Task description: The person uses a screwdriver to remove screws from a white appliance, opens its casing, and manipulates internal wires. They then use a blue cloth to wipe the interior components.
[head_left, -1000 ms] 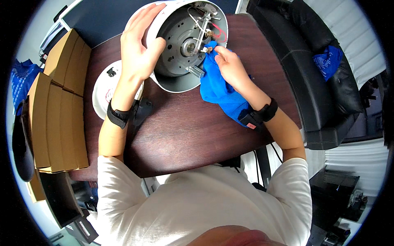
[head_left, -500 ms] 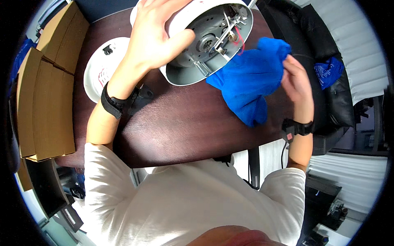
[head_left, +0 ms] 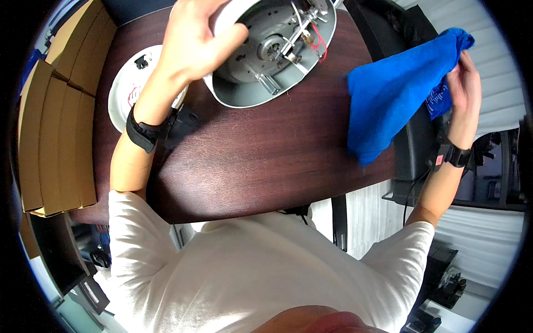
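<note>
On the dark table [head_left: 250, 161], the left hand [head_left: 194, 44] grips the rim of a round white lamp base [head_left: 277, 50] that lies open side up, with metal parts and wires inside. Out past the table's right edge, the right hand [head_left: 463, 86] holds up a blue cloth [head_left: 394, 94]. A white round cover [head_left: 125, 91] lies beside brown boxes [head_left: 50, 122].

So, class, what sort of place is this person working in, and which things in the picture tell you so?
Probably an office or small workroom used for repairs: a dark wooden table, a black chair beside it, stacked cardboard boxes, and an opened round appliance base showing its wiring.
</note>
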Tool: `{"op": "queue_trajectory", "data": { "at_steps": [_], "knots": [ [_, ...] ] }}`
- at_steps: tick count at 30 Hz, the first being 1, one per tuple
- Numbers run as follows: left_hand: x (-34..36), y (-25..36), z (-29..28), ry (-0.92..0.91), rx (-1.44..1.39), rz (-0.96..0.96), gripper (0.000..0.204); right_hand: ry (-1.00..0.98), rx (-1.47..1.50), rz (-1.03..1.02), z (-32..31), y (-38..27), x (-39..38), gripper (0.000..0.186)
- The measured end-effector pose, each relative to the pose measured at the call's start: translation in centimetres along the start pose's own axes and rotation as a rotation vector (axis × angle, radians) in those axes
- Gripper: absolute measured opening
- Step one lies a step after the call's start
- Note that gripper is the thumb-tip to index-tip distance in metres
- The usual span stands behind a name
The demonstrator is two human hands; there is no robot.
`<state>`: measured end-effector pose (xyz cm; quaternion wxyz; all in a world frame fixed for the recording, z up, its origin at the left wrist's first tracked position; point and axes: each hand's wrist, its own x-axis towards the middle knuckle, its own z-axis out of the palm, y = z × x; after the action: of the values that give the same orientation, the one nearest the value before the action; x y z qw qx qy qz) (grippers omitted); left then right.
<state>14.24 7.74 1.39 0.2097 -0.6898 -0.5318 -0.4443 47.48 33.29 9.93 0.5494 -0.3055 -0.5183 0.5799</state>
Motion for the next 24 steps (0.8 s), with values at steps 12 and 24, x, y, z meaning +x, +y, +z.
{"op": "queue_trajectory", "data": {
  "at_steps": [12,24],
  "knots": [
    [0.3,-1.3,-1.0,0.005,-0.104,-0.144,0.067,-0.603,-1.235,-0.146,3.1,17.0,-2.5,0.044],
    [0.6,-0.1,-1.4,-0.034,-0.073,-0.135,0.068,-1.052,-1.527,-0.512,8.7,20.1,-9.7,0.051]
  ]
}}
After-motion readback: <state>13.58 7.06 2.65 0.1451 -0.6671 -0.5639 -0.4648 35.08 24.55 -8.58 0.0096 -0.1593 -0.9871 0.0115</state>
